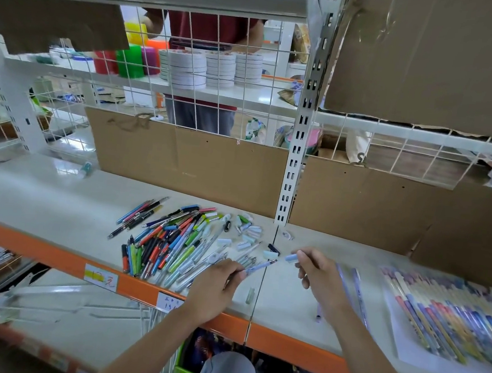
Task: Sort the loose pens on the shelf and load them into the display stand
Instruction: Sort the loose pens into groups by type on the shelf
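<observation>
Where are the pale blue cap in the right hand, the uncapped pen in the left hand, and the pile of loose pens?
pale blue cap (291,257), head view, middle of cap
uncapped pen (261,266), head view, barrel near tip
pile of loose pens (170,239), head view, centre of heap

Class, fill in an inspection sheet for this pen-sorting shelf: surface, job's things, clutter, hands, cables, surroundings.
Surface: pale shelf with orange front edge.
Job's things: heap of loose pens; light purple pen; pale blue cap; display stand not seen.
Clutter: loose caps; tray of patterned pens.
Hands: left hand holds the purple pen; right hand pinches the cap.
Cables: nothing seen.
Surroundings: cardboard backing, wire grid, tape rolls.
</observation>
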The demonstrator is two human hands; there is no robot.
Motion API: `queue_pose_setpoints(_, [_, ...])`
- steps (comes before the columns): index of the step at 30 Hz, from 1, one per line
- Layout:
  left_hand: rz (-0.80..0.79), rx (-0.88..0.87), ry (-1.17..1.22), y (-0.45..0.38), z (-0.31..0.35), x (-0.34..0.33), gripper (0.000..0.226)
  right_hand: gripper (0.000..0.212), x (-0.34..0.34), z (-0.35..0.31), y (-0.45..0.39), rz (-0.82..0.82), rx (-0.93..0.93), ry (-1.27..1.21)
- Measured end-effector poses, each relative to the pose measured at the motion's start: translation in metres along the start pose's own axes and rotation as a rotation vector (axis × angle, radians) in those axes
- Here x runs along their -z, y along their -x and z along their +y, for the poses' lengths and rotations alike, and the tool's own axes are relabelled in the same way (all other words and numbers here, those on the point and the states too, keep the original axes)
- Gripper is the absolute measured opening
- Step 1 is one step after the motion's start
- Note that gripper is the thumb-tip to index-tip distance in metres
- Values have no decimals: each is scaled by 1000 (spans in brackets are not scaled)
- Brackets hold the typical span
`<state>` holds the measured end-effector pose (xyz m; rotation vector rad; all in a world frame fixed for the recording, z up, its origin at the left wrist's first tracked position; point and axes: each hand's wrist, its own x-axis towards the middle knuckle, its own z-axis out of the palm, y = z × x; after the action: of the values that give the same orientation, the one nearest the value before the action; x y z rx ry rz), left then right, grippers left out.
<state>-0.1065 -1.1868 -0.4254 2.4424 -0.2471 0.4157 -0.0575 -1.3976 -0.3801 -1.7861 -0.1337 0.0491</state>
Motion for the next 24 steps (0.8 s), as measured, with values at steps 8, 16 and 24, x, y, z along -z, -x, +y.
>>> queue_pose_setpoints(8, [-2,-18,118,2,3,-6,25,16,-9,3,9,-189,-45,-30])
queue_pose_setpoints(16, [120,21,149,0,9,-12,12,17,-22,1,14,-110,-138,-144])
queue_pose_setpoints(24, [220,-58,-92,10,19,-22,13,20,-40,5,15,50,-441,-539])
